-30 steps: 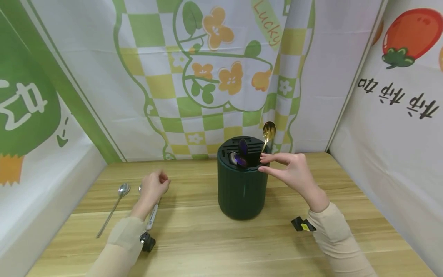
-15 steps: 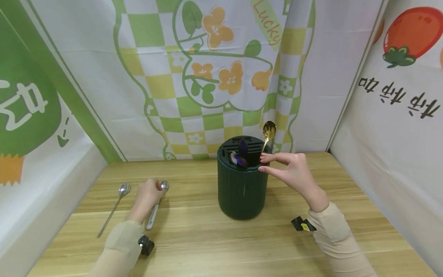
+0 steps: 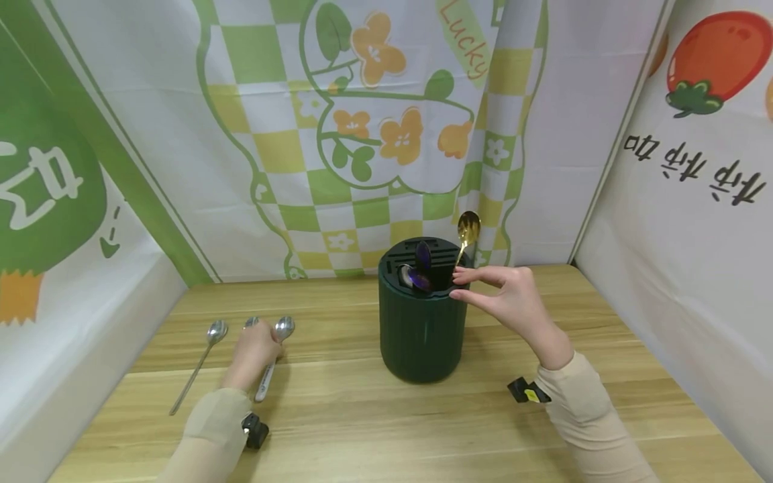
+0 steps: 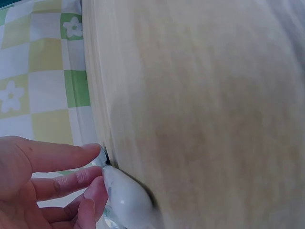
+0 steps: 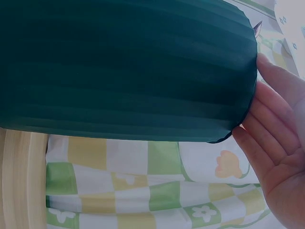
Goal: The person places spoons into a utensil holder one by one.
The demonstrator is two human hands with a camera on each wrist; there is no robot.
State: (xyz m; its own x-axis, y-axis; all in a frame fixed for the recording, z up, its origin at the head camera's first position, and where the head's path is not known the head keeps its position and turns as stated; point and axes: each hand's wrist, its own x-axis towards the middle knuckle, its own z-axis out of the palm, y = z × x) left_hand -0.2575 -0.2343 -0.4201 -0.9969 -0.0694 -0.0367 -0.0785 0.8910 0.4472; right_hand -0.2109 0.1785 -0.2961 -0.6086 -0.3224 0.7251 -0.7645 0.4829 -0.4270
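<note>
At left on the table, my left hand [image 3: 256, 349] bends down over a silver spoon [image 3: 284, 327] with a white, printed handle, its fingertips at the spoon. In the left wrist view the fingers [image 4: 71, 183] sit against the pale, shiny spoon bowl [image 4: 126, 198]. A ribbed dark green utensil holder [image 3: 421, 335] stands upright at centre. Against its right rim rest the extended fingertips of my right hand [image 3: 513, 295], also seen in the right wrist view. Right behind those fingertips a gold spoon [image 3: 468, 229] rises from the holder, and purple-tinted spoons [image 3: 421, 278] lean inside it.
A silver spoon [image 3: 217, 330] lies far left, and another spoon bowl [image 3: 251, 322] peeks out behind my left hand. The black holder top [image 3: 398, 253] has slots. Printed curtains [image 3: 362, 215] border the wooden table [image 3: 362, 436] at back and sides.
My left hand has come down and slightly left, onto the white-handled spoon, whose bowl shows more and has shifted a little. The right hand and the holder have stayed put.
</note>
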